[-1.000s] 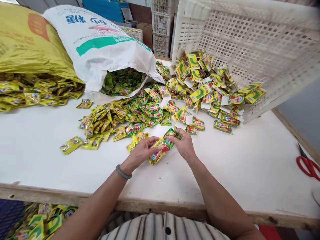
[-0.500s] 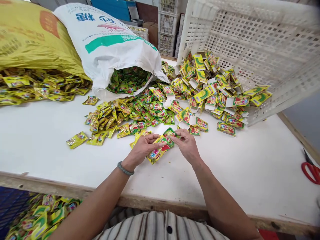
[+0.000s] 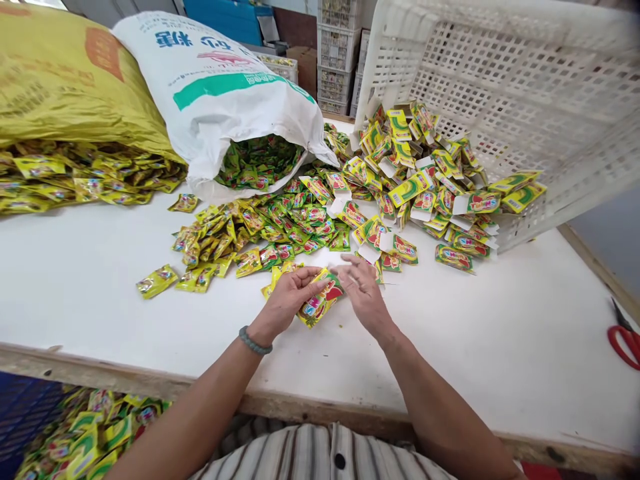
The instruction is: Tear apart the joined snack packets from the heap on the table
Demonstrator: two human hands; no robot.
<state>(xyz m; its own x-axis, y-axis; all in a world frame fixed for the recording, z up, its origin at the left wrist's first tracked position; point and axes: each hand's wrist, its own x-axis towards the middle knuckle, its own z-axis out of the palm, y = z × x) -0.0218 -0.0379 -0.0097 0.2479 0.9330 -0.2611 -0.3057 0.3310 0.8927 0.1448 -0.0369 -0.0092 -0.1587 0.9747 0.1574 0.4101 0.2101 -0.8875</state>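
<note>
My left hand (image 3: 295, 293) is closed on a small yellow, green and red candy box (image 3: 320, 303), tilted above the white tabletop, thumb across its front. At the box's upper right end is my right hand (image 3: 364, 290), its fingers stretched and parted, the tips at or close to the opening. No packet shows between them. Just beyond lies a pile of small packets, yellow ones (image 3: 215, 243) to the left and green ones (image 3: 310, 220) to the right. Several similar boxes (image 3: 400, 248) with white flaps lie past my right hand.
A white sack (image 3: 210, 100) spills green packets, and a yellow sack (image 3: 75, 80) stands left of it. The tipped white crate (image 3: 490, 87) holds more boxes at the right. Red-handled scissors (image 3: 625, 340) lie at the right edge. Below the table, a blue crate (image 3: 30, 413) holds filled-looking boxes.
The green packet that my right hand held at the box's end is no longer visible outside it. My right fingers have loosened and spread; my left hand keeps its hold on the box.
</note>
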